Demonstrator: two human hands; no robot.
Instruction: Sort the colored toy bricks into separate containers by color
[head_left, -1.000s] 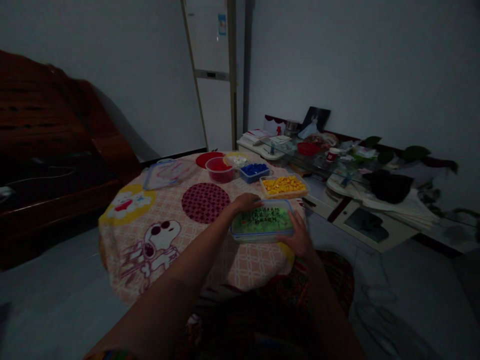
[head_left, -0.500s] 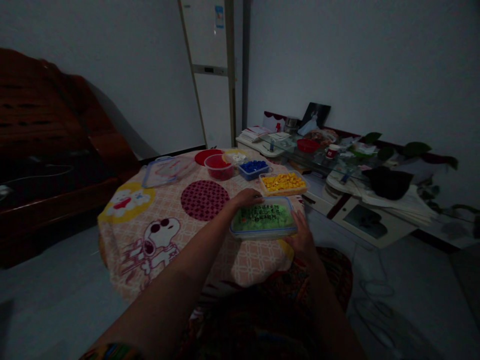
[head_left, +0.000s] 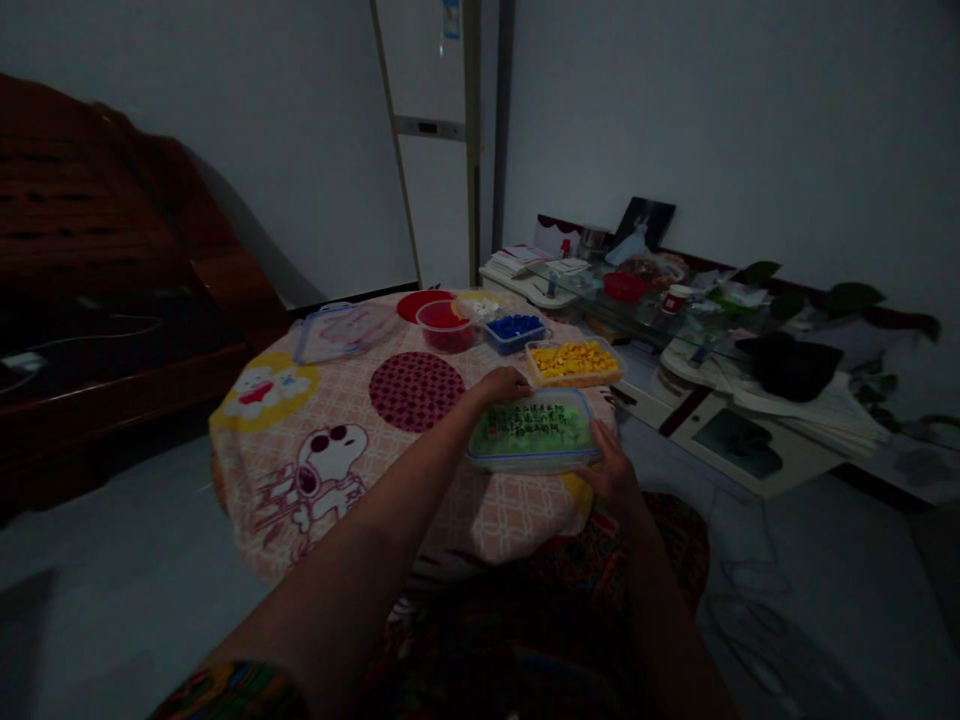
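A lidded clear plastic container point(head_left: 536, 425) with green contents and dark writing across its lid sits near the right front edge of the round table. My left hand point(head_left: 504, 386) grips its far left corner, fingers bent over the rim. At its right end, my right hand point(head_left: 611, 470) holds the side, with the fingers partly hidden. Just beyond the container is an open tub of yellow pieces point(head_left: 574, 360). Behind that stand a tub of blue pieces point(head_left: 515, 332) and a round clear bowl point(head_left: 445, 330) with red contents.
A patterned cloth point(head_left: 435, 500) covers the table. Clear lids point(head_left: 345, 332) lie at its far left, a red disc point(head_left: 421, 304) at the back. To the right stands a cluttered glass-topped cabinet point(head_left: 592, 295); a wooden bench point(head_left: 112, 230) is at the left.
The view has shifted slightly, so the scene sits a little further right and higher. Both hands keep their places on the lidded container.
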